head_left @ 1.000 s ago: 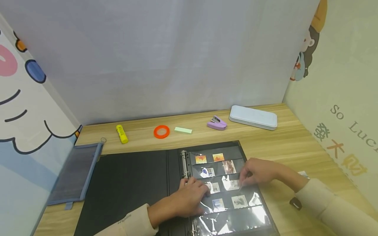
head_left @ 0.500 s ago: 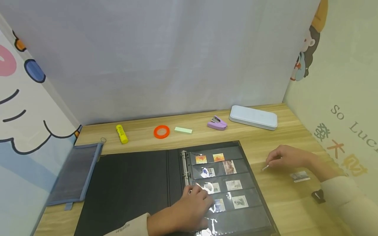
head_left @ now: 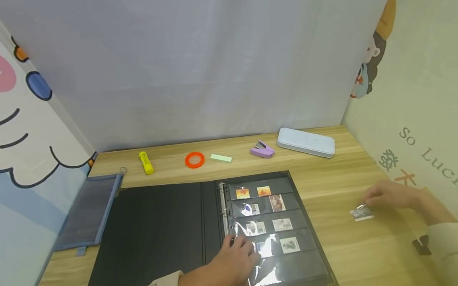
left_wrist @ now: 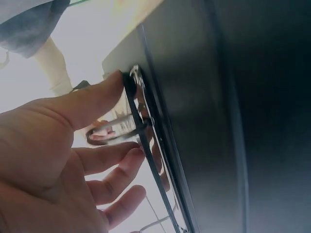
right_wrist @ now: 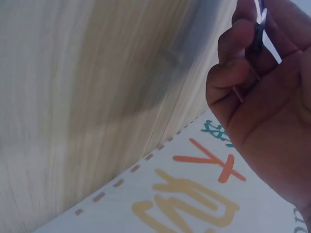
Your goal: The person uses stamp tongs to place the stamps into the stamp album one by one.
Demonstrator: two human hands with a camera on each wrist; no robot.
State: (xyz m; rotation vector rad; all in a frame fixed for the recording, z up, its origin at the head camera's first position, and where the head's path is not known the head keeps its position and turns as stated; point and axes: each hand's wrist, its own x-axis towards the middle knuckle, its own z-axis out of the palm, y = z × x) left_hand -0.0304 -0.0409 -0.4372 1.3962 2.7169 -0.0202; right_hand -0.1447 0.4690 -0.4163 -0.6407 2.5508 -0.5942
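An album binder (head_left: 154, 226) lies spread flat, its right side a clear-pocketed page (head_left: 293, 266) holding several stamps (head_left: 289, 245). My left hand (head_left: 234, 258) rests on that page beside the metal rings (head_left: 224, 206); in the left wrist view its thumb and fingertips touch the page's inner edge (left_wrist: 153, 167). Out to the right, my right hand (head_left: 388, 194) pinches slim metal tweezers (head_left: 361, 206), also visible in the right wrist view (right_wrist: 261, 19). Their tips are at a loose stamp-like piece (head_left: 362, 213) on the table; whether they grip it, I cannot tell.
Along the back are a yellow glue stick (head_left: 146, 163), an orange tape ring (head_left: 187, 160), a pale green strip (head_left: 221, 158), a purple stapler (head_left: 262, 150) and a light blue case (head_left: 305, 142). A mesh pouch (head_left: 89, 210) lies left. A small dark object (head_left: 422, 245) sits near the right sleeve.
My right hand has moved from the album page rightward with the tweezers to the loose piece. The left hand has shifted slightly along the page. The dark object has moved right with the right sleeve.
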